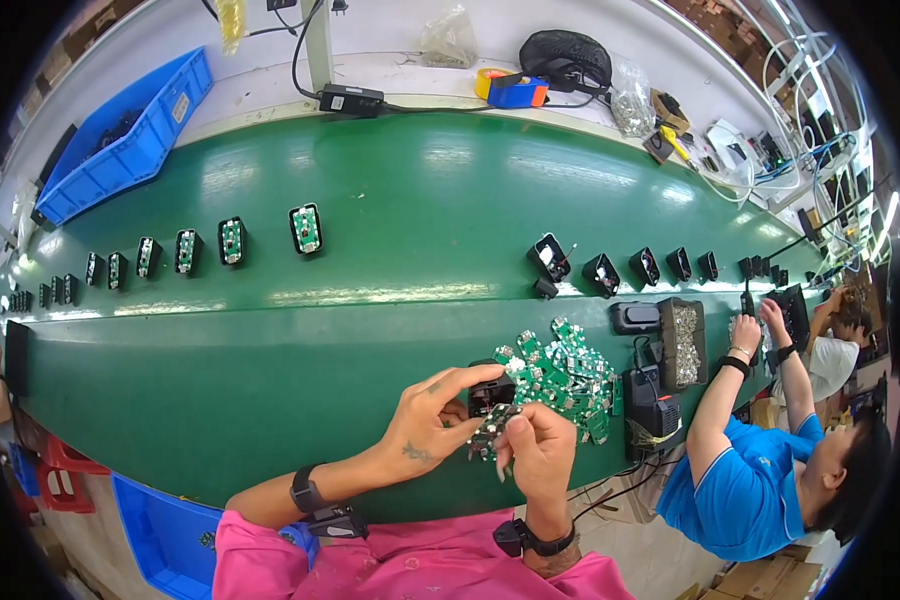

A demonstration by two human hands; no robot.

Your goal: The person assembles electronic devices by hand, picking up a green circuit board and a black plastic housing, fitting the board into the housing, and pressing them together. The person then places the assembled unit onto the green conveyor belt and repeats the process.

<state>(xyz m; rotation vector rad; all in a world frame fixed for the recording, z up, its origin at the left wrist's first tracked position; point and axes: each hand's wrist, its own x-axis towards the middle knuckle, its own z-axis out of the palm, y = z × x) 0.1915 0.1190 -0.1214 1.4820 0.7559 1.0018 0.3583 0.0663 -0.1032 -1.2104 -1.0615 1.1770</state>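
Note:
My left hand (422, 418) is closed around a small black plastic housing (488, 398), fingers on its far side and thumb near its front. Pinched in my right hand (540, 448) is a small circuit board (492, 428), tilted against the near side of the housing. Whether the board touches the housing's inside cannot be made out. Just beyond and to the right of my hands lies a loose heap of green circuit boards (570, 378). Both my wrists wear dark bands with small devices.
Black housings with green boards (306, 229) stand in a row at the left, housings with loose wires (549, 258) at the right. A tray of small metal parts (682, 345) and a black power unit (653, 405) flank the heap. A blue-shirted co-worker (740, 480) works at the right.

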